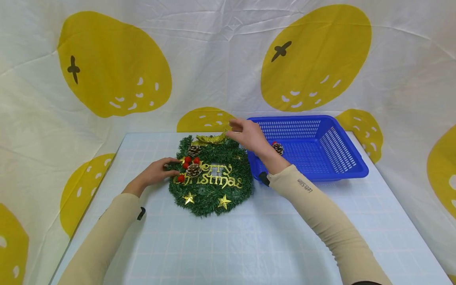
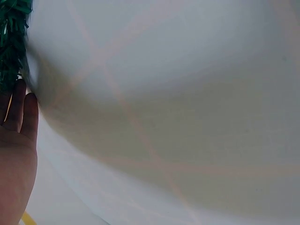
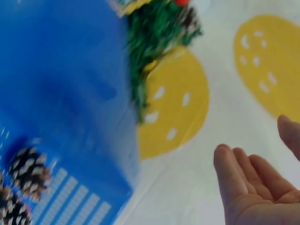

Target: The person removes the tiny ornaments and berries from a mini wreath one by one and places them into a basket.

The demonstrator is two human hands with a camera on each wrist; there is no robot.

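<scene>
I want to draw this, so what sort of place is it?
Perhaps an indoor craft corner: a white cloth backdrop printed with yellow shapes, a light-blue checked table, and a round green tinsel wreath.

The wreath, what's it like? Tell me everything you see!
The wreath is a green, tinsel-looking ring lying flat on the table. Gold lettering across it reads "Merry Christmas". It carries gold stars, pinecones, red berries and, at the top, a gold ribbon. The left hand touches its left edge.
</scene>
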